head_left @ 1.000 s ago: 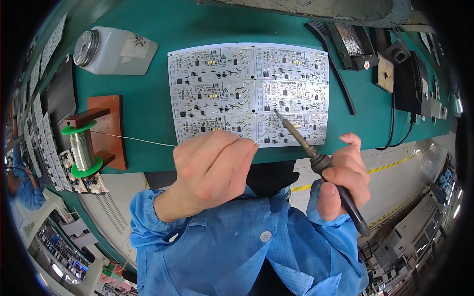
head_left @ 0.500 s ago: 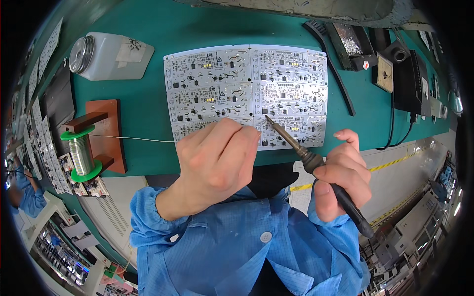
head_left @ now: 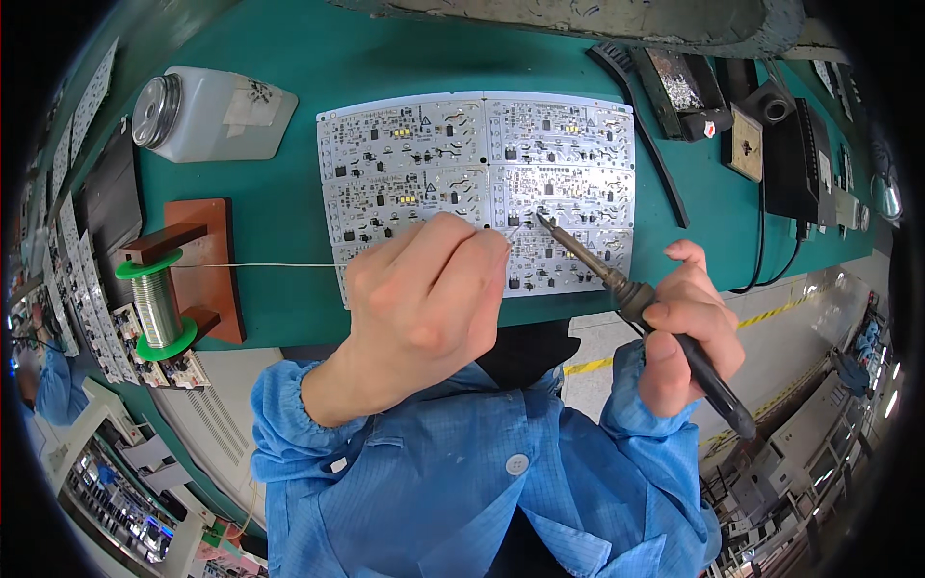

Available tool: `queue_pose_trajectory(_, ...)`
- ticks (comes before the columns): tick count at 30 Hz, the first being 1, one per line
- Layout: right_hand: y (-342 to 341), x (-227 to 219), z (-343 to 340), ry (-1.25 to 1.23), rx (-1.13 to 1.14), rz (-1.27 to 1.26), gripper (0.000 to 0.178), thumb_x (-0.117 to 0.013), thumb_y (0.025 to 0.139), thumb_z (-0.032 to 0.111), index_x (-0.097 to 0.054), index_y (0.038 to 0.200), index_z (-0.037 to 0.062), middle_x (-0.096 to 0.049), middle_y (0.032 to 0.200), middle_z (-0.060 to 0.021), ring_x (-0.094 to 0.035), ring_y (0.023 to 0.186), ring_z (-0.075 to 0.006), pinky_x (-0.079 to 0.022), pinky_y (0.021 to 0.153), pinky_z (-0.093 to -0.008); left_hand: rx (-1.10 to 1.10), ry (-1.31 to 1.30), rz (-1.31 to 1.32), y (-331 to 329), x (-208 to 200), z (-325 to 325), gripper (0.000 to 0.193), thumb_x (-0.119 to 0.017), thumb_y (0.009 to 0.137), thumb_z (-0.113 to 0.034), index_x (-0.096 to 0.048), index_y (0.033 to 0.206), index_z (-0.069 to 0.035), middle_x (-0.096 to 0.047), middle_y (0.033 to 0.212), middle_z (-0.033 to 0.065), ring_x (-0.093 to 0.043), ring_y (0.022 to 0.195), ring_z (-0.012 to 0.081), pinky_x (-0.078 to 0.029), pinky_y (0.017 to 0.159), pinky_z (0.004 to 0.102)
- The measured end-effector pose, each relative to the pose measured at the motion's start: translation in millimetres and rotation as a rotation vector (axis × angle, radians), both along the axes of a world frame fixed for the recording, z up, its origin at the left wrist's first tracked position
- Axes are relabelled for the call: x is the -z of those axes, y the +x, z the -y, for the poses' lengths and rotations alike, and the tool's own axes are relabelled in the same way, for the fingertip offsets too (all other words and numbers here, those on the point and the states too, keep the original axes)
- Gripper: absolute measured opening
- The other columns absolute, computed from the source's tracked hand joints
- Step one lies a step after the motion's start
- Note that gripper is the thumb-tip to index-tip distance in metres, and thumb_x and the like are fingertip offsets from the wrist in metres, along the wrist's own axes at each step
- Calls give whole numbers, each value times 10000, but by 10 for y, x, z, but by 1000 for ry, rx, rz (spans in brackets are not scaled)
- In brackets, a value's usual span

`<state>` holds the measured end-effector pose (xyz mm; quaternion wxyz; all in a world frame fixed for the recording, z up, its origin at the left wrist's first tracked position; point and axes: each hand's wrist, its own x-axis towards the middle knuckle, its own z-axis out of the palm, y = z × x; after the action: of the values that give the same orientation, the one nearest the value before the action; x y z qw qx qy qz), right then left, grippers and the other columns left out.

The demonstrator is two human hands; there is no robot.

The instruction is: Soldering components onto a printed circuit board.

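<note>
A white panel of circuit boards [head_left: 405, 154], dotted with small dark and yellow parts, lies flat on the green mat. Over its lower left part my left hand [head_left: 424, 289] is closed in a pinch on solder wire [head_left: 279, 265], whose short end shows past the fingertips. That wire runs left to a green-flanged spool [head_left: 154, 301] on a brown wooden stand [head_left: 217, 275]. My right hand [head_left: 689, 332] grips a soldering iron [head_left: 631, 299] by its dark handle. The iron's tip is over the right middle board; whether it touches cannot be made out. My left hand hides the panel's lower left part.
A black brush [head_left: 650, 140] lies right of the panel. Beyond it are a dark tray [head_left: 682, 87], a yellowish sponge [head_left: 746, 144] and a black soldering station [head_left: 800, 164]. A translucent bottle [head_left: 217, 114] lies far left; more board strips [head_left: 92, 289] line the left edge.
The soldering iron and my right hand have shifted right, the tip going slightly up across the panel. My left hand stays nearly in place, still pinching the solder wire.
</note>
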<state>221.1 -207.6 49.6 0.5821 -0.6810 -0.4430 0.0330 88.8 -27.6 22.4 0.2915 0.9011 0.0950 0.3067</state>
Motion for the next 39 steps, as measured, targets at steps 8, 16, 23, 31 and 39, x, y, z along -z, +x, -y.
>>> queue_pose_trajectory(8, 66, 29, -12, -27, -38, -88, 197, -675, 798, 216, -642, 774, 23, -515, 544, -22, -476, 513, -151, -439, 807, -439, 34, 11, -26, 41, 11, -5, 204, -691, 611, 23, -636, 797, -41, -508, 693, 40, -549, 534, 183, -422, 440, 305)
queue_pose_trajectory(16, 102, 29, -25, -22, -47, -104, 213, -686, 808, 231, -645, 776, 25, -514, 549, -19, -472, 514, -149, -436, 798, -433, 27, 46, -42, 65, 3, 2, 201, -681, 617, 22, -637, 803, -41, -506, 688, 35, -554, 545, 178, -422, 439, 303)
queue_pose_trajectory(23, 145, 45, 69, 49, 23, -91, 234, -677, 813, 242, -639, 776, 14, -511, 555, -43, -468, 529, -161, -435, 806, -456, -4, -8, -26, 35, -52, -15, 156, -721, 656, 6, -637, 777, -46, -527, 684, 41, -544, 506, 186, -411, 435, 300)
queue_pose_trajectory(31, 275, 269, 132, -126, 483, 155, 398, -600, 907, 184, -564, 1232, -43, -638, 1091, -181, -622, 990, -244, -465, 924, -359, 39, 5, -24, 40, -77, -75, 174, -767, 660, -15, -642, 773, -54, -548, 668, 39, -551, 504, 198, -395, 431, 300)
queue_pose_trajectory(39, 494, 357, 31, -255, 405, 233, 307, -658, 859, 106, -634, 1139, -17, -673, 986, -158, -598, 939, -284, -470, 840, -364, -1, -65, -27, 48, -171, -125, 181, -740, 676, 65, -653, 819, -4, -616, 723, 98, -615, 576, 222, -462, 483, 292)
